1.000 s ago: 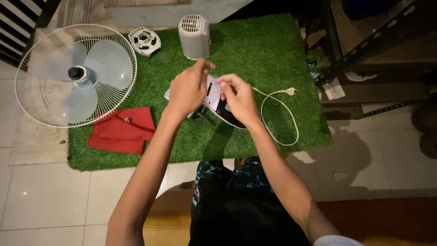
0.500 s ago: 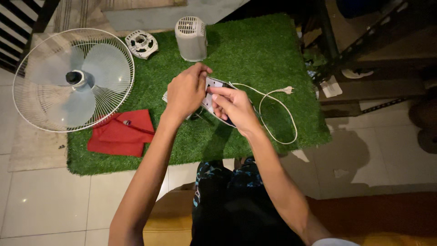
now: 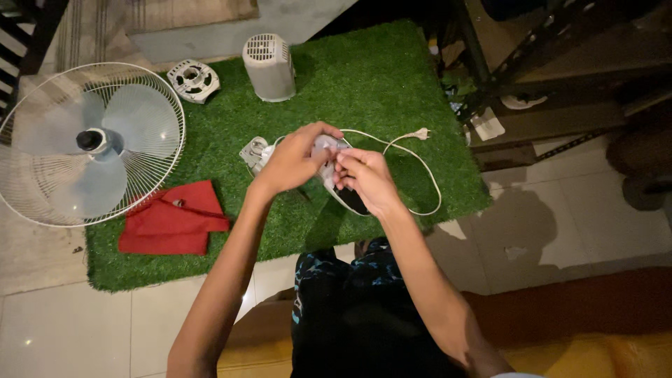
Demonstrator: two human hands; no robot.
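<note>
- Left hand [image 3: 297, 161], just left of frame centre: fingers curled over the top of a small whitish plastic fan part [image 3: 329, 155], closed on it from above.
- Right hand [image 3: 364, 178], at frame centre: fingertips pinched on the right side of the same part, thumb and fingers closed on it. Both hands meet on the part and are touching or nearly touching each other.
- The fan part is held above the green artificial-grass mat [image 3: 364, 77], centre of frame. It appears pale, with a darker, black-looking piece [image 3: 350, 201] showing below the right hand. Finer detail is hidden by the fingers.
- A white power cord [image 3: 428, 178] runs from the held part to the right in a loop over the mat; its plug [image 3: 420, 133] lies right of centre, toward the mat's right edge.
- A small grey metal-looking piece [image 3: 253, 152] sits on the mat just left of the left hand; contact with the hand cannot be determined.
- Packages, labels, signs: a pale flat rectangular tag or slip [image 3: 488, 126] lies off the mat's right edge, upper right; print not legible.
- Red cloth [image 3: 171, 225], folded, on the mat at lower left, well apart from the hands.
- Fan guard with translucent blades [image 3: 87, 143], round white wire cage, far left, overlapping the mat's left edge.
- Grey vented motor housing [image 3: 269, 66], upright, upper centre of the mat.
- Round white slotted cap [image 3: 193, 79], upper left of the mat, beside the housing.
</note>
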